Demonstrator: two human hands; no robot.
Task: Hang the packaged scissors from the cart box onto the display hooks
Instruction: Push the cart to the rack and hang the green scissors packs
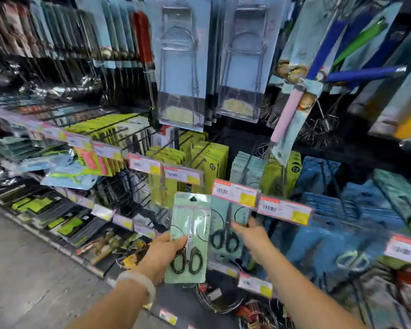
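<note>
Left hand [163, 254] half-hidden behind scissors pack [189, 236].

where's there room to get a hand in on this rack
The dark gap between the green card packs and the pale teal packs looks open. Elsewhere hooks are packed; left hand and right hand hold scissors packs.

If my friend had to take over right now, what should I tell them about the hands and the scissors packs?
Left hand grips a green scissors pack by its lower part, upright, not on a hook.
Right hand holds a second scissors pack just under the price tag; whether it is on the hook is hidden.
Done: cannot tell.
Left: hang both packs, then more. The cart box is out of view.
</note>
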